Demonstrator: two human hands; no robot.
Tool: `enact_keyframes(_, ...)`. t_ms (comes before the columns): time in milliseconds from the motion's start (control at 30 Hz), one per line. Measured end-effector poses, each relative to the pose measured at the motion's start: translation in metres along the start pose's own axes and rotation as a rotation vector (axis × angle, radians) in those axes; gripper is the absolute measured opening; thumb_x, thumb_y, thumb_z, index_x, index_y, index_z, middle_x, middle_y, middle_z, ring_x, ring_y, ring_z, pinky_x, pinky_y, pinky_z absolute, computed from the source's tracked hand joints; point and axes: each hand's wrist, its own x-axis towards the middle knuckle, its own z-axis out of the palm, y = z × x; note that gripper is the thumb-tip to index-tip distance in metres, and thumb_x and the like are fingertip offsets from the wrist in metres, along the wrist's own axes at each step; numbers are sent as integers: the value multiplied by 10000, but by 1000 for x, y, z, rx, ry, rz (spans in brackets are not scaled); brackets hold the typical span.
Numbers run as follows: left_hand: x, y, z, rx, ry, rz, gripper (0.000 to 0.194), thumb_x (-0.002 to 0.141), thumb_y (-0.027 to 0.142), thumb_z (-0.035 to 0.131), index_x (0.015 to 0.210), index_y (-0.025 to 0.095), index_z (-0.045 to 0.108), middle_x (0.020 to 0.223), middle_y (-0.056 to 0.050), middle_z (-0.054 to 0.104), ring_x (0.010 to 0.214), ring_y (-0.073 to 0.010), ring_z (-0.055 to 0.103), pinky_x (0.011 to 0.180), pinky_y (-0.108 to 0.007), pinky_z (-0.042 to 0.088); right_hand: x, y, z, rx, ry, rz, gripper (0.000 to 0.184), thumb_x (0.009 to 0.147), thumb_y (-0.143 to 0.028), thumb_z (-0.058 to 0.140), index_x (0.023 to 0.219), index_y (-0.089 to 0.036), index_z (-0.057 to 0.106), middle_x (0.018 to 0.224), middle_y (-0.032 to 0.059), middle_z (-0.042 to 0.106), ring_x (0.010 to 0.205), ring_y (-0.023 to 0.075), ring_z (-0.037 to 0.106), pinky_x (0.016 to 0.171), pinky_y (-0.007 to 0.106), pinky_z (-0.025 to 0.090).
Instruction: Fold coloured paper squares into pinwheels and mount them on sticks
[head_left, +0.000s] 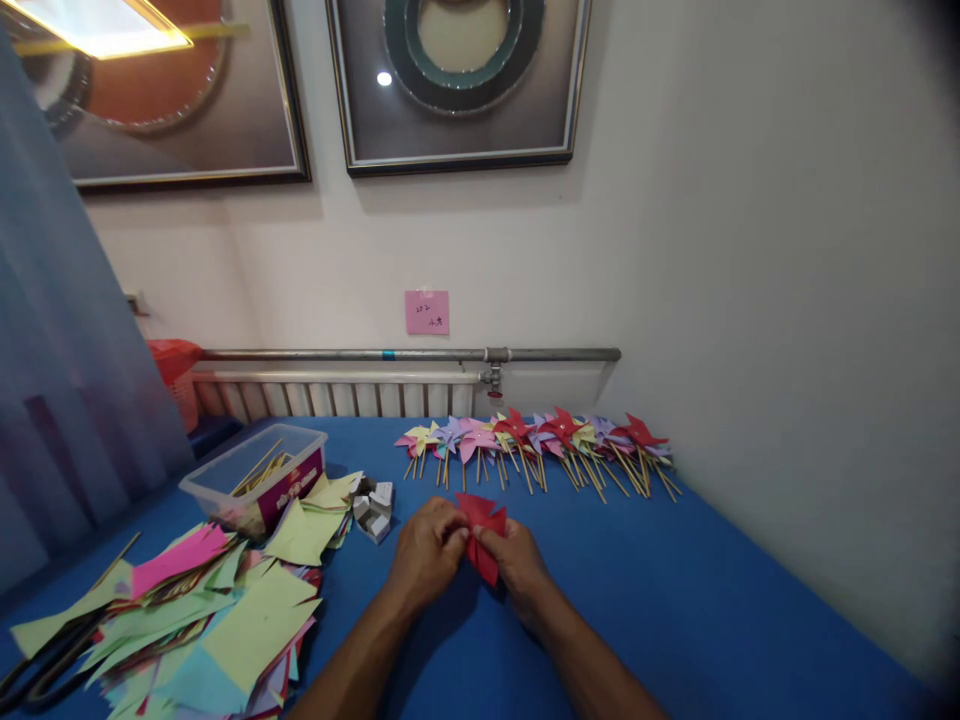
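Observation:
A red paper pinwheel point(484, 515), partly folded, is held between both hands above the blue table. My left hand point(431, 548) pinches its left side near the middle with thumb and forefinger. From the right, my right hand point(519, 562) grips the same paper, its thumb lying on the front. Red points stick out above and below the fingers. Whether a pin or stick is between the fingertips is hidden. Just left of my left hand stands a small open white box point(373, 510), its contents too small to tell.
Finished pinwheels point(561, 430) on sticks lie in a row at the back. At the left are a clear plastic bin point(259, 480) with sticks, heaped cut paper sheets point(247, 635) and black-handled scissors point(56, 660). A pipe point(337, 355) and radiator run along the wall.

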Motion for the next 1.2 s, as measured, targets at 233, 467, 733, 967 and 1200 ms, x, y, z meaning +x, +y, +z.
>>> enact_keyframes(233, 8, -6, 12, -476, 61, -512, 227, 710, 357, 797, 767, 155, 712, 654, -1, 657, 603, -141, 556, 618, -262, 415, -3, -4, 1, 77, 56, -24, 476, 623, -532, 885, 889, -158, 760, 743, 41, 767, 664, 196, 677, 671, 319, 526)
enact_keyframes(467, 8, -11, 21, -662, 78, -636, 323, 544, 370, 886, 647, 142, 682, 538, 14, 602, 483, -85, 447, 514, -236, 298, -11, -8, 7, 68, 35, -37, 514, 612, -539, 904, 931, -157, 775, 802, 49, 793, 733, 221, 714, 721, 326, 551)
enact_keyframes(733, 8, -7, 17, -738, 85, -713, 265, 532, 332, 836, 634, 149, 674, 504, 15, 597, 468, -91, 457, 511, -228, 296, -16, -12, 13, 108, -38, -37, 604, 604, -602, 925, 984, -152, 788, 821, 64, 800, 773, 233, 741, 793, 344, 577)
enact_keyframes(967, 9, -13, 22, -686, 136, -692, 269, 539, 338, 827, 582, 168, 623, 466, 33, 556, 436, -77, 416, 497, -234, 261, -18, -15, 13, 105, -54, -40, 552, 626, -607, 905, 934, -163, 792, 788, 56, 786, 772, 229, 726, 761, 324, 563)
enact_keyframes(1200, 8, -11, 18, -706, 75, -677, 275, 527, 347, 843, 625, 154, 673, 540, -6, 636, 495, -105, 496, 532, -239, 331, -18, -13, 11, 93, -33, -54, 516, 660, -562, 887, 966, -162, 775, 818, 69, 793, 788, 252, 721, 768, 353, 559)
